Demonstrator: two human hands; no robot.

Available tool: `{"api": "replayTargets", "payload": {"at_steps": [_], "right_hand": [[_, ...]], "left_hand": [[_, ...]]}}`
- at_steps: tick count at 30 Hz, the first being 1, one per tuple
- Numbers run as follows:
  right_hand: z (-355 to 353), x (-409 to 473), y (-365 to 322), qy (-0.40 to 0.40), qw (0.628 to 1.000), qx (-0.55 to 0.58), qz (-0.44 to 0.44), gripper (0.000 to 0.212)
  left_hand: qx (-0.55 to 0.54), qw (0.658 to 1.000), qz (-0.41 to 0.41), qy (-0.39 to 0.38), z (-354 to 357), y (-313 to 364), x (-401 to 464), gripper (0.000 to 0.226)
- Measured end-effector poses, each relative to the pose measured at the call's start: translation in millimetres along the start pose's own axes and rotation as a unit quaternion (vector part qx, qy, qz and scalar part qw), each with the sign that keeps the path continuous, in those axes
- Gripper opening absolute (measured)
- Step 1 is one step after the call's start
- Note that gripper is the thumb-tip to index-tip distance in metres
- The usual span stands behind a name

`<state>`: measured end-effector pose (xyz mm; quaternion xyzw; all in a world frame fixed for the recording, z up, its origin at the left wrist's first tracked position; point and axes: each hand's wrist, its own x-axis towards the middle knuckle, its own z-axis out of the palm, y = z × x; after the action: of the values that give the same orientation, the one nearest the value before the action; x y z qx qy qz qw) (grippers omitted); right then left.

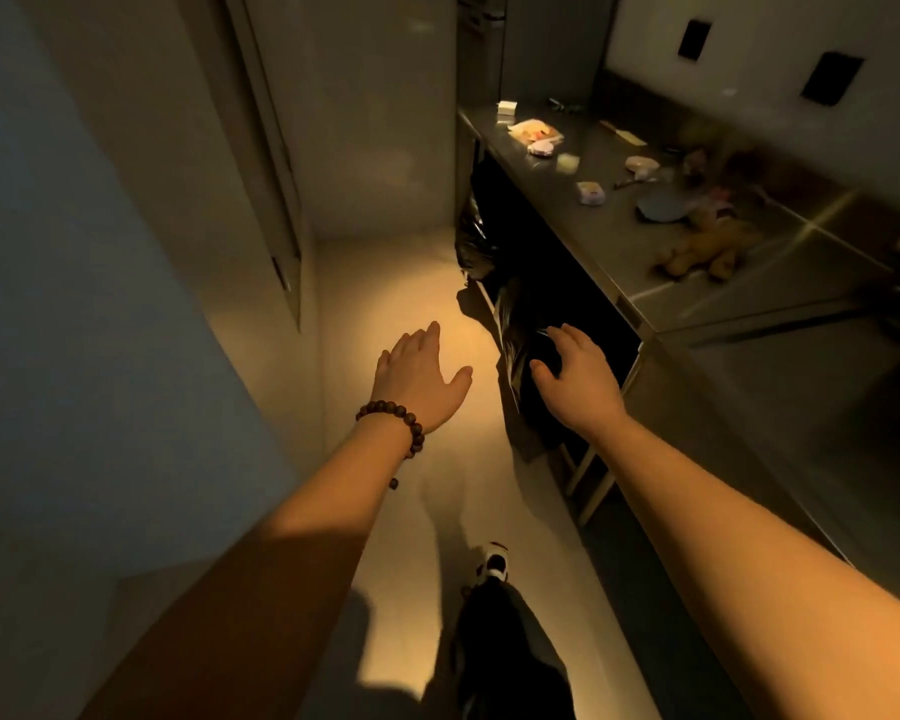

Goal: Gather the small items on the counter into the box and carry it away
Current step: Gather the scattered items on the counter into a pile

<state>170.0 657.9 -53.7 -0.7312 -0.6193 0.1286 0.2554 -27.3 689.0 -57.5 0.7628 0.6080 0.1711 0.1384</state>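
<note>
A steel counter (pixel 619 236) runs along the right wall. Several small items lie scattered on it: a small white box (pixel 506 107), a crinkled wrapper (pixel 533 130), a pale pink case (pixel 591 193), a round grey lid (pixel 661 206) and a yellow plush toy (pixel 707 246). My left hand (pixel 419 379), with a bead bracelet at the wrist, is stretched forward over the floor, fingers straight, holding nothing. Over the dark gap under the counter hovers my right hand (pixel 578 374), fingers relaxed and empty. Both hands are short of the counter items.
A narrow pale floor (pixel 385 283) runs between a wall with a tall cabinet door (pixel 261 148) on the left and the counter on the right. Black plastic bags (pixel 520 324) sit under the counter. My leg and shoe (pixel 492 563) show below.
</note>
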Motion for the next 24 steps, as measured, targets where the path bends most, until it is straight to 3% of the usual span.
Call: {"api": "replayTargets", "payload": {"at_steps": [12,16,24], "right_hand": [[21,327,17,0.009,0.999,0.028,0.022,0.053],[17,401,24,0.041,0.997,0.052,0.026,0.041],[21,515,59,0.087,0.992,0.030,0.081,0.047]], "left_hand": [[-0.018,0.997,0.061,0.043,-7,5,357,0.065],[-0.012,0.997,0.080,0.021,2,5,438,0.072],[-0.033,0.987,0.155,-0.009,33,23,572,0.072]]}}
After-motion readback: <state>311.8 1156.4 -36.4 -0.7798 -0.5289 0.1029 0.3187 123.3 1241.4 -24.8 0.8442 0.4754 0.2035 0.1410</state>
